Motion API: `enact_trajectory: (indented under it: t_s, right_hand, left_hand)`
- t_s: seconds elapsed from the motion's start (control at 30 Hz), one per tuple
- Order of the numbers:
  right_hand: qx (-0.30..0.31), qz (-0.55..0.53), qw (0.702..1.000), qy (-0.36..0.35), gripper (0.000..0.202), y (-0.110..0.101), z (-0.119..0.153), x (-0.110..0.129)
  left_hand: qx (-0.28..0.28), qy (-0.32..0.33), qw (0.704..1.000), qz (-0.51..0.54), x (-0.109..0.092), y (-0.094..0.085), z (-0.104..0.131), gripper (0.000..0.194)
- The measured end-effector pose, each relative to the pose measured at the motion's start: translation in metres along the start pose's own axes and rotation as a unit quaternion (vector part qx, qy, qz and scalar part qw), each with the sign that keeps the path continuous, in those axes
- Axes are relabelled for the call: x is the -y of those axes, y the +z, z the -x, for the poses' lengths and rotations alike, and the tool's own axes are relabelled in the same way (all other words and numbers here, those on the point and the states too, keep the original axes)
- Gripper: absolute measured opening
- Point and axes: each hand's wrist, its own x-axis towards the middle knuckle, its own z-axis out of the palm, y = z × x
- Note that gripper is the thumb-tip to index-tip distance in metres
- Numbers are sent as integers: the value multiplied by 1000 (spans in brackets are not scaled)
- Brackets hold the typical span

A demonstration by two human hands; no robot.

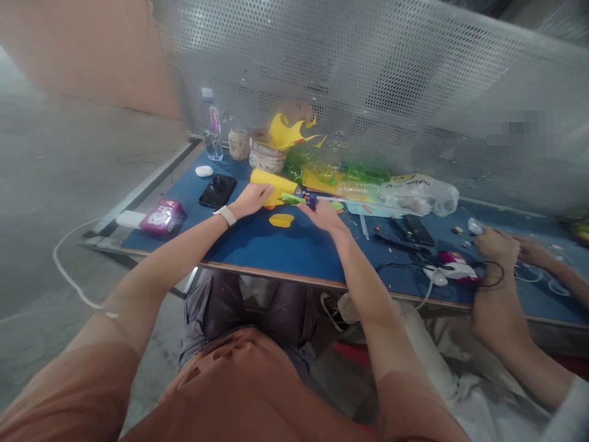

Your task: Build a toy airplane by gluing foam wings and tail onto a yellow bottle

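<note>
My left hand (251, 199), with a white band at the wrist, grips the left side of a yellow piece (280, 183) that looks like a curled sheet. At its right end, my right hand (326, 216) closes around a dark blue object (311, 200) too small to make out. A bright green strip (292, 199) shows between the two hands. From the blue object a thin pale rod or strip (350, 202) seems to run right. Just below the hands a yellow oval cutout (281, 220) lies on the blue tabletop (276, 252).
A water bottle (213, 126), a jar (238, 144) and a wrapped pot (267, 153) stand at the back left. A black phone (218, 190) and a purple pack (163, 217) lie left. Plastic bottles (363, 189) lie behind; another person's hand (499, 248) works at right.
</note>
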Motion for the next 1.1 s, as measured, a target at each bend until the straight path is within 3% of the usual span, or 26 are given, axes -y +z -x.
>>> enact_trajectory:
  t_s: [0.23, 0.87, 1.1]
  right_hand:
    - [9, 22, 999, 25, 75, -2, 0, 2]
    - [-19, 44, 997, 53, 81, -7, 1, 12]
    - [6, 41, 998, 51, 71, -10, 1, 19]
  left_hand:
    - [-1, 11, 1000, 0, -2, -1, 0, 56]
    - [28, 11, 1000, 0, -5, 0, 2, 55]
    - [17, 14, 1000, -6, -5, -1, 2, 55]
